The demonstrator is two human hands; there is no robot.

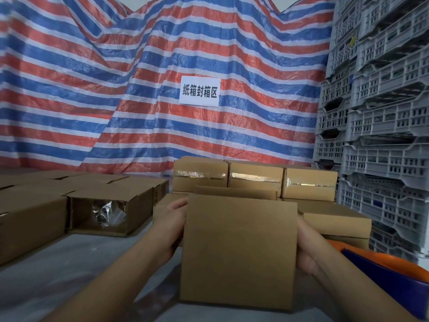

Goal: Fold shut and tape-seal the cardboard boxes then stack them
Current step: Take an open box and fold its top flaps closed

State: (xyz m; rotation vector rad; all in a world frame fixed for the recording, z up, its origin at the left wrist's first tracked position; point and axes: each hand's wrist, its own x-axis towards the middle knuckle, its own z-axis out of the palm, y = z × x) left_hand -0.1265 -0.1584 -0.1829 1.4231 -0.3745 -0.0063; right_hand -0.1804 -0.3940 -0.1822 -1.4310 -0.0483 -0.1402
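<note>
Hands grip one box (239, 249) between them at the near middle of the surface (69, 275): the left hand (170, 225) clasps its left side with fingers curled round the upper left corner, and the right hand (306, 249) presses against its right side, its fingers mostly hidden behind the cardboard, so how far they wrap I cannot tell. At the far left edge of the surface lies a row of untaped boxes (30, 205), flaps loose. Just right of them an open box (109, 205) lies on its side, its mouth facing the camera, with crumpled clear plastic (108, 213) inside. The held box stands upright, its plain face toward the camera and a flap raised behind its top edge. Behind it, toward the far right corner, taped boxes (255, 180) stand stacked in a row, shiny tape across their fronts, with more boxes lower and nearer on the right. At the near right edge an orange and blue object (380, 268) shows in part; what it is I cannot tell. Grey crates (380, 126) are piled up the right side, and a striped tarp (116, 89) with a white sign (199, 91) hangs behind.
</note>
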